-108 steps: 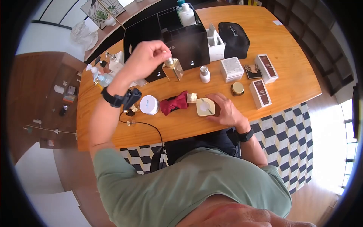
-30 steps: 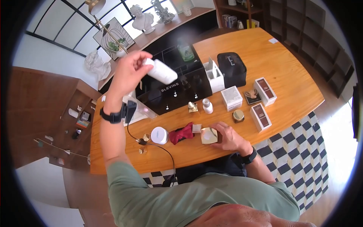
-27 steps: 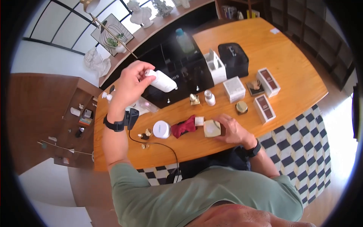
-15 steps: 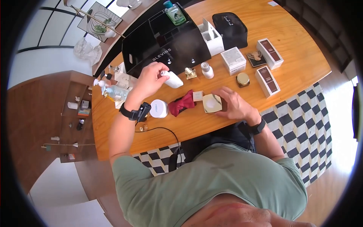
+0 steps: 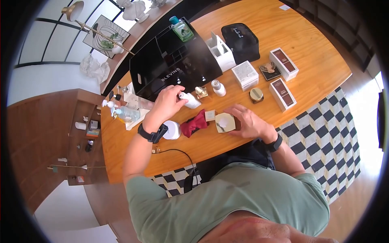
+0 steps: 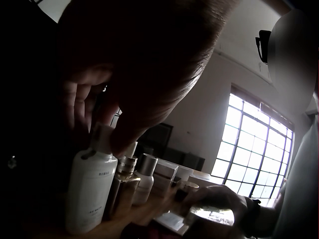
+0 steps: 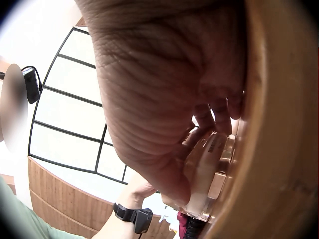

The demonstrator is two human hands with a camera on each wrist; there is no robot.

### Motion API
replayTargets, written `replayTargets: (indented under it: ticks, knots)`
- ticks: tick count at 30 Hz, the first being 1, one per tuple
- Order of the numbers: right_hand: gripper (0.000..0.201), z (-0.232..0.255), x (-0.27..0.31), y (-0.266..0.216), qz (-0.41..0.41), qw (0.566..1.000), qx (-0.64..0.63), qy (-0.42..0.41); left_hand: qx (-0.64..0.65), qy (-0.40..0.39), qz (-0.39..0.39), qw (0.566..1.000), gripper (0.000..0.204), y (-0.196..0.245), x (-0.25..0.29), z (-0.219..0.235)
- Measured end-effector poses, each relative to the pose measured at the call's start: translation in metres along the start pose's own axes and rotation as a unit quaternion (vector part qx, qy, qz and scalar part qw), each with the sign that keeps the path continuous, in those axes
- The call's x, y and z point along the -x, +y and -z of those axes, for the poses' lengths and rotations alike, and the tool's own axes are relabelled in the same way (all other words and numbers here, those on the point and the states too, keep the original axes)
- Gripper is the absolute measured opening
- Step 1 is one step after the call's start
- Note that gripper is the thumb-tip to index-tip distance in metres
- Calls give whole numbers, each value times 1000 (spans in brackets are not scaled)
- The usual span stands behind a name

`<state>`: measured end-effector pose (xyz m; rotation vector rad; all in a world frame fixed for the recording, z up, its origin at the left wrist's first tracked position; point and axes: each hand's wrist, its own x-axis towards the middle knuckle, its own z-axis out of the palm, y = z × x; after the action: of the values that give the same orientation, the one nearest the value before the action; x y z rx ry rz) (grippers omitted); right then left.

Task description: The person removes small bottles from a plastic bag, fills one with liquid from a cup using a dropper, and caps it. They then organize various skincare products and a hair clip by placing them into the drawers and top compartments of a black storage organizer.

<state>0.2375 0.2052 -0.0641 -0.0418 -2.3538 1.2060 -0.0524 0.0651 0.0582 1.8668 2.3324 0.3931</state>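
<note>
My left hand (image 5: 168, 101) grips a white bottle (image 5: 192, 101) by its cap, close to the front of the black drawer organizer (image 5: 162, 60). The left wrist view has this bottle (image 6: 92, 186) upright at the wooden table, fingertips round the cap. Just right of it stand a gold bottle (image 5: 201, 92) and a small white bottle (image 5: 219, 88). Near the front edge, my right hand (image 5: 249, 123) holds a squarish pale jar (image 5: 225, 122), thumb and fingers curved about its sides. A small pale box (image 5: 210, 115) and a dark red bow (image 5: 194, 123) lie left of it.
A white-lidded tub (image 5: 172, 130) sits by my left wrist, pump bottles (image 5: 127, 114) farther left. To the right stand a white box (image 5: 245, 75), a gold-lidded jar (image 5: 256, 95) and two brown-and-white boxes (image 5: 283, 94). A green bottle (image 5: 181, 29) tops the organizer.
Earlier my left hand held the gold bottle, now standing on the table. It then held the white bottle raised before the organizer and has lowered it beside the gold one. My right hand keeps the jar.
</note>
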Motion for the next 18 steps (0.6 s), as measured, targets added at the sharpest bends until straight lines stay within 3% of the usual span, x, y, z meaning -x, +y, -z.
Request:
replayTargets:
  ticks: [5,7,10,13,15,17,18]
  knots:
    - [74,6,-1,-4,-27,999,-7,-31,-44,66,-3,997,40,18,2,24]
    - [74,6,-2,-3,-24,999,-6,-32,-47,87,64,993,33,30,-7,49]
    - [75,6,-3,-2,-32,998,-10,-45,-34,180,0,983,24,36,-46,90]
    - [74,6,-3,-2,-16,999,-1,-41,-3,171,-19,985,27,25,-103,123]
    - [75,9,-6,-7,3,1000,7,-30,11,129,-82,988,36,-3,-154,130]
    - [74,7,-7,-6,-1,1000,5,-27,-41,80,-57,994,41,-8,-194,133]
    - [74,7,-7,-8,-13,999,4,-31,-135,87,-96,982,45,-8,-206,132]
